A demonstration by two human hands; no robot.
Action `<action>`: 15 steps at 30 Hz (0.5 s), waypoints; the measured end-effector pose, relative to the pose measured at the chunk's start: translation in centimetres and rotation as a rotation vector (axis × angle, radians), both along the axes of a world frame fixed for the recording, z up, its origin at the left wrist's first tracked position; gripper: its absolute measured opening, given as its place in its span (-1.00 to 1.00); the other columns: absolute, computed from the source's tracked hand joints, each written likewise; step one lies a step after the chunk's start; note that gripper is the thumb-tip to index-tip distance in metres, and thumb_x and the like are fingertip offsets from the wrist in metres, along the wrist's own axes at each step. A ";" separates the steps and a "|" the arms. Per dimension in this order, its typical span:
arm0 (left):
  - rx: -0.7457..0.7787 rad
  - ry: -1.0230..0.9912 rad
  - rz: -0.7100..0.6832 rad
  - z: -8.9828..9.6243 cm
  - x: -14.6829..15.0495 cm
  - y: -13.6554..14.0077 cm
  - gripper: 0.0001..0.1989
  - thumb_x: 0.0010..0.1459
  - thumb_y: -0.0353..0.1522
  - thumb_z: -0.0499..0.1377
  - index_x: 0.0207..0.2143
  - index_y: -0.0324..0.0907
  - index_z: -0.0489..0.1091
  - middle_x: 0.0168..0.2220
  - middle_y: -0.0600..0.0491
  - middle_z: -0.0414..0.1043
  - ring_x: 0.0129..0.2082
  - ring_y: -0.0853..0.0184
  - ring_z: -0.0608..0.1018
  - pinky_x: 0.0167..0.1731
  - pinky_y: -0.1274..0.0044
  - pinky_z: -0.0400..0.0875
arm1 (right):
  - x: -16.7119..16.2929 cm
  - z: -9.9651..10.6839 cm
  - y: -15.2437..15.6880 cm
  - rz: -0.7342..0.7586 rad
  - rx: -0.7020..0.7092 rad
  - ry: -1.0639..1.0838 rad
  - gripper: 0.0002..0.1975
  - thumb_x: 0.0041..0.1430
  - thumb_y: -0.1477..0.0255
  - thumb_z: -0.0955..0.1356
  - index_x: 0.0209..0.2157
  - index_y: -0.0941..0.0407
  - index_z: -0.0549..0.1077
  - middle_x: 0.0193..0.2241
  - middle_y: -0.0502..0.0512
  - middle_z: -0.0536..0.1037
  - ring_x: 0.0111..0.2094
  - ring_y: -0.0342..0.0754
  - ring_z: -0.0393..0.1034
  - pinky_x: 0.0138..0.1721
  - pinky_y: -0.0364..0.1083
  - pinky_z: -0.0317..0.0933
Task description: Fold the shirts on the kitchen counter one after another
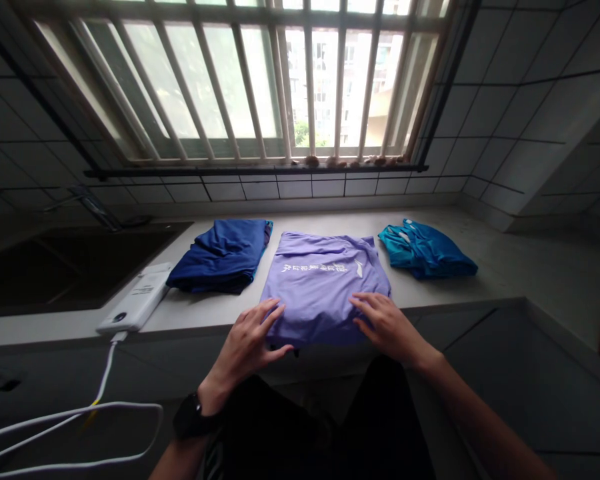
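A purple garment [320, 283], probably a shirt, lies folded on the counter with white lettering and a small white logo. Its near edge hangs a little over the counter's front. My left hand [250, 340] is at the garment's near left corner, fingers resting by its side and thumb stretched apart below. At the near right, my right hand [383, 323] touches the fabric with slightly bent, separated fingers. Neither hand visibly pinches the cloth. To the left lies a folded dark blue garment pile [227, 250], and to the right a teal-blue folded garment [427, 250].
A white power strip [137, 297] sits by the counter's left front, its white cable [107, 373] looping down. Beyond it is a dark sink [80, 267] with a faucet [97, 207]. The pale counter [490, 267] runs under a barred window [240, 87].
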State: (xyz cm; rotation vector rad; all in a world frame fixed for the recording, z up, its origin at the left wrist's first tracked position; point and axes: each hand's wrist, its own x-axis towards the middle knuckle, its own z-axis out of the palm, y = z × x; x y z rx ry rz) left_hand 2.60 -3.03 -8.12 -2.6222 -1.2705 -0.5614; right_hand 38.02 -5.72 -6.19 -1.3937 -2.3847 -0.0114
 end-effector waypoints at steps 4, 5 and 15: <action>0.166 0.107 -0.072 -2.7 -1.8 0.2 -0.36 0.27 -0.42 0.18 0.39 -0.06 0.24 0.38 -0.17 0.30 0.37 0.01 0.37 0.26 0.22 0.34 | 0.2 -4.5 -2.1 0.062 0.114 -0.071 -0.27 0.25 0.53 0.36 0.42 -0.02 0.22 0.43 0.19 0.23 0.44 0.17 0.09 0.39 0.23 0.05; 0.218 0.119 -0.070 -3.1 -1.5 0.4 -0.36 0.28 -0.51 0.12 0.38 -0.01 0.25 0.38 -0.14 0.30 0.38 0.03 0.35 0.27 0.22 0.33 | 0.2 -5.5 -1.7 0.034 0.156 -0.080 -0.29 0.26 0.59 0.32 0.41 -0.05 0.25 0.42 0.16 0.25 0.44 0.14 0.10 0.39 0.22 0.04; 0.230 -0.121 -0.297 -1.2 0.3 0.1 -0.50 0.35 -0.58 -0.01 0.18 -0.06 0.48 0.00 -0.07 0.64 0.02 0.23 0.64 0.08 0.38 0.52 | 1.1 -4.4 -0.6 0.096 0.255 0.151 -0.49 0.29 0.67 0.16 0.02 0.00 0.60 -0.10 0.15 0.68 -0.02 0.05 0.55 0.03 0.07 0.36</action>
